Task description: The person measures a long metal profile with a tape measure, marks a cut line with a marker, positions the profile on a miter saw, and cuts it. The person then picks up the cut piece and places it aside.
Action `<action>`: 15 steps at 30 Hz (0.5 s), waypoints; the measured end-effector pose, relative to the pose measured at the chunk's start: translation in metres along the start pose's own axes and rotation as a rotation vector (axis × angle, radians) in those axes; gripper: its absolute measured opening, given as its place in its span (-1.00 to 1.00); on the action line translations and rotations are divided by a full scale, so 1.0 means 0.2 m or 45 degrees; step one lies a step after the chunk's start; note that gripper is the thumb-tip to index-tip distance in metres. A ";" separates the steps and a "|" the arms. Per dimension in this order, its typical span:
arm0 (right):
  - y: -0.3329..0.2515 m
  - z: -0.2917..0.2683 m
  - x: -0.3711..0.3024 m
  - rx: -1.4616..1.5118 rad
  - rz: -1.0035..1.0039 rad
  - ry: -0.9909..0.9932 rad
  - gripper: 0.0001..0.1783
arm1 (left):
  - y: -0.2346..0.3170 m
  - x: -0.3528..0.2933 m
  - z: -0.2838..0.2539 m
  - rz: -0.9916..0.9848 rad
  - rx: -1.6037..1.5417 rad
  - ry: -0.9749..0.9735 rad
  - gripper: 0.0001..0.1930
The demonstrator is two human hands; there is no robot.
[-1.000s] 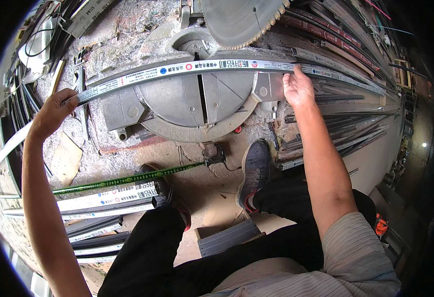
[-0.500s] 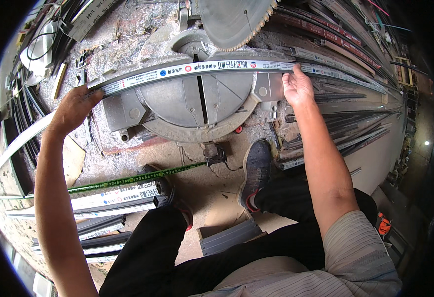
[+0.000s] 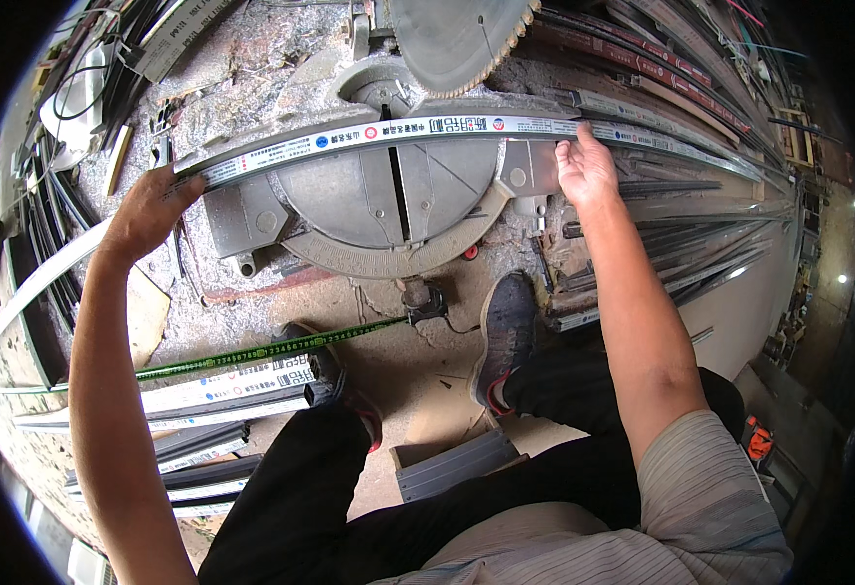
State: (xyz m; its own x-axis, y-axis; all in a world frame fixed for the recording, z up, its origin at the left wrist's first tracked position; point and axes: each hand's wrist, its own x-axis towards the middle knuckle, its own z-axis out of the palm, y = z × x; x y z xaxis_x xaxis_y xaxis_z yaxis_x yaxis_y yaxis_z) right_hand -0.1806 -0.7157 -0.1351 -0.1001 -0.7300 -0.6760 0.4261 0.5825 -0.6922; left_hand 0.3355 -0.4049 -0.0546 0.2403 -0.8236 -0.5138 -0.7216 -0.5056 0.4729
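Note:
A long metal profile with printed white film stretches across the bed of a mitre saw. My left hand is closed around the profile left of the saw table. Farther right, my right hand grips the same bar, its thumb and fingers pinching the edge. The bar lies along the saw's fence, over the dark slot in the turntable. Above and behind it the round toothed saw blade is raised, apart from the bar.
A green tape measure is stretched out over wrapped profiles at the lower left. More dark profiles are stacked at the right. Metal shavings cover the bench around the saw. My shoes stand in front of it, near a short grey profile piece.
The profile has slid slightly to the right through the saw, its printing shifting a little. Both hands stay in nearly the same places.

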 end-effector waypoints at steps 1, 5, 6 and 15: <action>0.00 0.00 0.00 0.005 -0.006 0.006 -0.78 | 0.00 0.00 0.00 -0.006 0.002 -0.003 -0.39; 0.00 0.00 0.02 0.017 -0.001 0.000 -0.81 | -0.01 0.00 0.00 0.036 0.020 0.029 -0.38; 0.00 0.00 0.02 0.018 -0.019 -0.013 -0.82 | -0.01 0.00 0.00 0.024 0.009 0.024 -0.37; 0.02 0.00 0.01 0.019 -0.053 -0.009 -0.85 | 0.02 -0.01 -0.01 0.014 -0.027 -0.005 -0.36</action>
State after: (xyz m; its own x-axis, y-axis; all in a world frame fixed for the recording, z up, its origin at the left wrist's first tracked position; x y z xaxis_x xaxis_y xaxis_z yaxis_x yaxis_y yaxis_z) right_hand -0.1797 -0.7154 -0.1389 -0.1118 -0.7563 -0.6446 0.4350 0.5460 -0.7161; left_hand 0.3339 -0.4055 -0.0504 0.2295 -0.8281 -0.5115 -0.7102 -0.5018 0.4937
